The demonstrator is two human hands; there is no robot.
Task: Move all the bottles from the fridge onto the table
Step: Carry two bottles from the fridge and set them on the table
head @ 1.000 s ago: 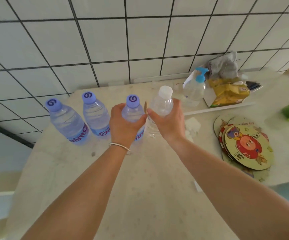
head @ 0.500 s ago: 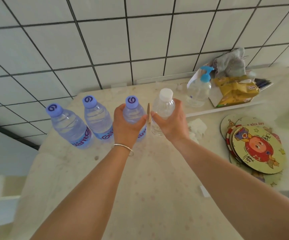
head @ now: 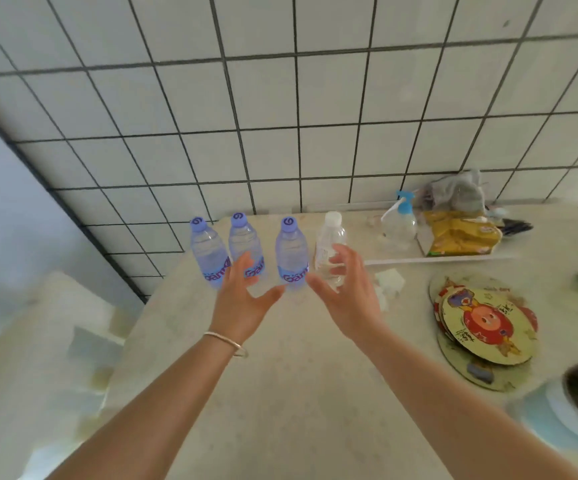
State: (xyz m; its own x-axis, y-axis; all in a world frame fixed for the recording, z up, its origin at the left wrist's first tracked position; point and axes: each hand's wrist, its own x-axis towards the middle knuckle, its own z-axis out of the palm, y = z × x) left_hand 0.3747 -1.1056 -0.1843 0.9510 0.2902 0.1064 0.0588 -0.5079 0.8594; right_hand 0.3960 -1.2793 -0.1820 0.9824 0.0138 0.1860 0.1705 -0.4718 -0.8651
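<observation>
Four bottles stand upright along the pale speckled surface's (head: 298, 393) far edge: three clear plastic purple-capped bottles (head: 292, 252) and one clear white-capped bottle (head: 329, 244). Left hand (head: 242, 303) and right hand (head: 343, 296) hover just before them, fingers spread, holding nothing (fridge unseen, so any remainder is unknowable).

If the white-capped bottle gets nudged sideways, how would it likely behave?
The white-capped bottle stands tall and narrow on the table, so it would probably tip rather than slide. Its walls look thin and clear, likely denting under a squeeze. If it fell, its round body would probably roll, perhaps into the nearest purple-capped bottle.
</observation>
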